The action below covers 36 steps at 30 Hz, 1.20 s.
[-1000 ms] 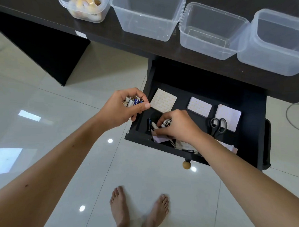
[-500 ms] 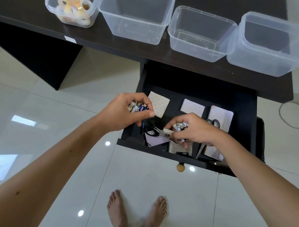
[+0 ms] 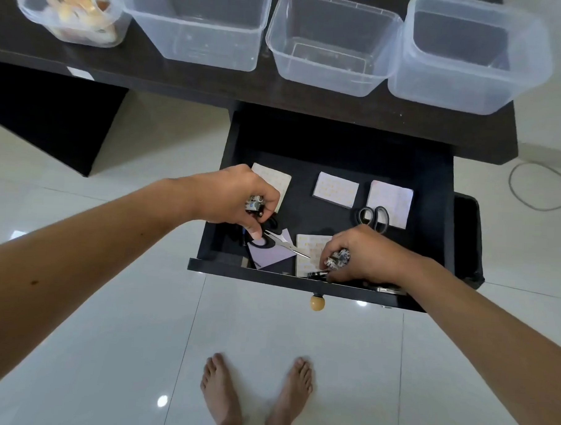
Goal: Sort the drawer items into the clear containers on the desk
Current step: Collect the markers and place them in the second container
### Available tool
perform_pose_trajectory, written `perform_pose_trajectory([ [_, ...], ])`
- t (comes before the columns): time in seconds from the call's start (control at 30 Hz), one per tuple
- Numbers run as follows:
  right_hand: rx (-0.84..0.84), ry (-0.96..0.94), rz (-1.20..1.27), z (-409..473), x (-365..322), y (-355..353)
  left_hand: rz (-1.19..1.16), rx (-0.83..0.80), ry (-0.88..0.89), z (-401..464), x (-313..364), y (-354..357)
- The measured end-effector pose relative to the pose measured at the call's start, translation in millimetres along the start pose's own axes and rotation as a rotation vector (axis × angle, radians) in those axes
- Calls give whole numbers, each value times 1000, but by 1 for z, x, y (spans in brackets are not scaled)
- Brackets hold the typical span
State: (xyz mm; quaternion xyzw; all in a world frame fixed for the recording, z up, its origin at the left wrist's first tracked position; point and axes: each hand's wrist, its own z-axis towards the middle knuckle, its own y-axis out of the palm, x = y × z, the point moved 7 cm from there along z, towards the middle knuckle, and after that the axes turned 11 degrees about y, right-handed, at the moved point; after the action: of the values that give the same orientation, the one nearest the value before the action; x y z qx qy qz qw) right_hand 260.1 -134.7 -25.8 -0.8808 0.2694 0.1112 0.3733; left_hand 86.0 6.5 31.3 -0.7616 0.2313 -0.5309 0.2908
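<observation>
The black drawer (image 3: 435,174) stands pulled out under the desk. My left hand (image 3: 238,197) is inside its left part, closed around a bundle of small batteries (image 3: 254,205), fingertips touching black-handled scissors (image 3: 279,241) that lie on a purple pad. My right hand (image 3: 364,254) is low at the drawer's front, closed on more batteries (image 3: 336,259), fingers on a dark item at the front wall. Several sticky-note pads (image 3: 336,189) and a second pair of scissors (image 3: 373,218) lie further back. Three empty clear containers (image 3: 331,44) and one with tape rolls (image 3: 79,10) stand on the desk.
The dark desk top (image 3: 310,94) runs across the top, its edge above the drawer. A round wooden knob (image 3: 317,303) sticks out of the drawer front. My bare feet (image 3: 255,394) stand on glossy white tiles. A grey cable (image 3: 540,188) loops on the floor at right.
My left hand has moved down and right into the drawer onto the scissors. My right hand has shifted right along the drawer's front edge, still gripping batteries.
</observation>
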Motion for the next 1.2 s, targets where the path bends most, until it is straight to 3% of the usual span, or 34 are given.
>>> perform_pose_trajectory([
  [0.17,4,-42,-16,-2,-1,0,16,-18,-16,1,-5,2],
  [0.3,14,2,148,-12,-1,-9,66,-74,-21,1,-5,4],
  [0.5,52,63,475,-25,4,-23,476,-430,2,10,-4,25],
  [0.6,60,67,532,-25,8,-24,544,-518,-19,18,-8,26],
  [1.2,58,67,587,-16,21,-19,615,-500,-123,33,-19,21],
])
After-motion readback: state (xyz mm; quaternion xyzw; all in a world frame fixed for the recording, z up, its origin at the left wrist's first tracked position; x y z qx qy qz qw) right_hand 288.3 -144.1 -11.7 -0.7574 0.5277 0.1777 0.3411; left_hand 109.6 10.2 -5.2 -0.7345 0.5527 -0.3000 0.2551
